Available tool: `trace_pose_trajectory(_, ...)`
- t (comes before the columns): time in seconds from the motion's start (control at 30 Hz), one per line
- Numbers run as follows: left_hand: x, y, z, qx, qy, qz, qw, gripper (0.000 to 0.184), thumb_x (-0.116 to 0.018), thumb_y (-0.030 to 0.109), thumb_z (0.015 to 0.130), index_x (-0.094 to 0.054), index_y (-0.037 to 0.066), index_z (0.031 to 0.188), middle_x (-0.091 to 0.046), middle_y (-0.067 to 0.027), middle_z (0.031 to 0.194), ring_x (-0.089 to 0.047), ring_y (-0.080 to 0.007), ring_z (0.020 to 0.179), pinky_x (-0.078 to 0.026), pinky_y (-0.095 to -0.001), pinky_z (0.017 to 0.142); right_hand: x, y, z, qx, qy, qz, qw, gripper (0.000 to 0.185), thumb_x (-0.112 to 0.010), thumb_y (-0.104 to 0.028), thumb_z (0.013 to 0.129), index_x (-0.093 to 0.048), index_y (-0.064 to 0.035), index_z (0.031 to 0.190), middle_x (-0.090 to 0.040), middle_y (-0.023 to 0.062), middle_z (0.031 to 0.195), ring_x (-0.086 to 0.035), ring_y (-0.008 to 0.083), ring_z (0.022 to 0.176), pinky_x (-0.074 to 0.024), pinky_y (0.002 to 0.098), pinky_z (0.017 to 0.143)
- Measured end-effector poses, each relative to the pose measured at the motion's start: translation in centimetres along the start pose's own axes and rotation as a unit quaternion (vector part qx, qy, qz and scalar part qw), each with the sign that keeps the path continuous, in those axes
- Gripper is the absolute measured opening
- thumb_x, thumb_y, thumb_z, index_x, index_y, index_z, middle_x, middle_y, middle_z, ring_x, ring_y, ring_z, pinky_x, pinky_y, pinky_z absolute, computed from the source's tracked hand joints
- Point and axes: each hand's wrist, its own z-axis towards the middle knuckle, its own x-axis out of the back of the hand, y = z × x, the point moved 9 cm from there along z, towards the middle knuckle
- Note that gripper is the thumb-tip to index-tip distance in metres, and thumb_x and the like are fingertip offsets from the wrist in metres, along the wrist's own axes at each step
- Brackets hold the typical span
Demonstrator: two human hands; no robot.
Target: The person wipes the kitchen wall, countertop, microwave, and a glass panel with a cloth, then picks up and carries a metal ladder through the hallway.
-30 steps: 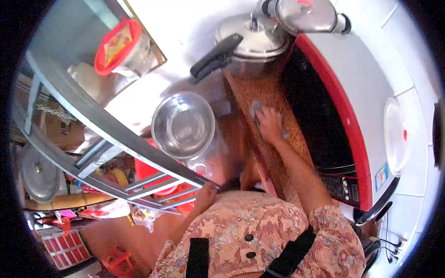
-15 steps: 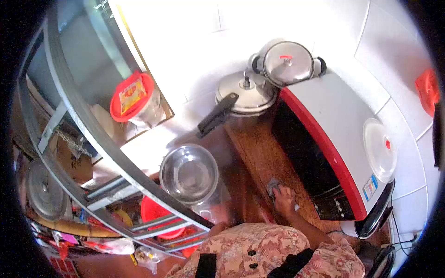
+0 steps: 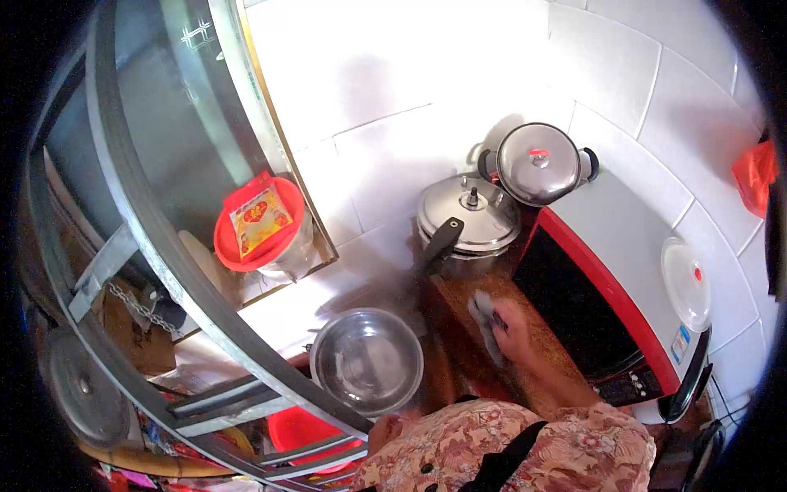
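Observation:
My right hand (image 3: 513,330) is closed on a grey cloth (image 3: 485,321), slightly blurred, over the brown wooden top (image 3: 467,289) in front of a microwave oven (image 3: 611,213). A pressure cooker (image 3: 469,215) with a black handle stands just beyond the hand, at the back of the wooden top. Of my left hand (image 3: 388,430), only a small part shows beside my patterned garment; its fingers cannot be made out. Nearest to it is a round, shiny basin (image 3: 366,361).
A lidded pot (image 3: 538,162) stands behind the microwave, and a clear plastic lid (image 3: 687,283) lies on top of it. Metal frame bars (image 3: 193,287) cross the left side. A red-lidded tub (image 3: 261,221) carries a yellow packet. Below the bars is a red basin (image 3: 299,435).
The view has shifted, so the cookware and microwave appear lower. My right hand has moved with the cloth farther along the wooden top, closer to the pressure cooker.

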Motion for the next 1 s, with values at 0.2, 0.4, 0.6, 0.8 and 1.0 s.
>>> trace_pose_trajectory(0.2, -0.4, -9.3, 3.3, -0.020, 0.159, -0.073, 0.984, 0.026, -0.055, 0.033, 0.092, -0.056, 0.008, 0.091, -0.057, -0.0010, 0.069, -0.053, -0.0108, 0.064, -0.042, -0.0268, 0.057, 3.2, -14.9, 17.8, 0.198, 0.168, 0.053, 0.964, 0.038, -0.057, 0.006, 0.075, -0.058, -0.0005, 0.112, -0.058, 0.0193, 0.109, -0.055, 0.0350, 0.103, -0.0425, 0.0381, 0.091)
trace_pose_trajectory(0.4, 1.6, -6.8, 2.3, 0.148, 0.065, -0.317, 0.934, 0.015, -0.062, 0.015, 0.087, -0.058, 0.004, 0.098, -0.055, 0.0013, 0.067, -0.052, -0.0070, 0.066, -0.042, -0.0224, 0.062, 2.2, -20.0, 30.8, 0.319, 0.335, 0.101, 0.881, 0.042, -0.057, 0.007, 0.073, -0.058, 0.0004, 0.115, -0.057, 0.0192, 0.113, -0.055, 0.0353, 0.102, -0.0445, 0.0403, 0.087)
trace_pose_trajectory(0.6, 3.4, -11.2, 1.9, 0.138, 0.180, -0.201, 0.953, 0.021, -0.064, 0.009, 0.082, -0.056, 0.005, 0.101, -0.056, 0.0004, 0.070, -0.052, -0.0079, 0.066, -0.044, -0.0233, 0.060, -4.8, -22.5, 39.4, 0.366, 0.407, -0.051, 0.835, 0.033, -0.061, -0.009, 0.076, -0.061, -0.0030, 0.108, -0.054, 0.0218, 0.119, -0.052, 0.0372, 0.108, -0.0406, 0.0467, 0.091)
trace_pose_trajectory(0.8, 6.0, 4.5, 1.1, -0.047, 0.252, -0.096, 0.962, 0.022, -0.062, 0.006, 0.082, -0.056, 0.004, 0.103, -0.057, 0.0006, 0.071, -0.052, -0.0090, 0.065, -0.045, -0.0235, 0.061, -6.5, -23.5, 42.9, 0.444, 0.384, -0.137, 0.798, 0.039, -0.059, -0.017, 0.082, -0.056, -0.0104, 0.120, -0.044, 0.0199, 0.134, -0.042, 0.0343, 0.124, -0.0299, 0.0531, 0.103)
trace_pose_trajectory(1.0, 6.8, 3.6, 1.6, -0.049, 0.261, -0.048, 0.963, 0.030, -0.065, 0.005, 0.078, -0.058, 0.002, 0.106, -0.060, -0.0017, 0.074, -0.057, -0.0109, 0.069, -0.049, -0.0275, 0.060, 7.6, -26.0, 51.1, 0.314, 0.597, -0.070, 0.735, 0.028, -0.057, -0.012, 0.082, -0.061, -0.0086, 0.109, -0.057, 0.0124, 0.117, -0.053, 0.0297, 0.110, -0.0395, 0.0467, 0.092)
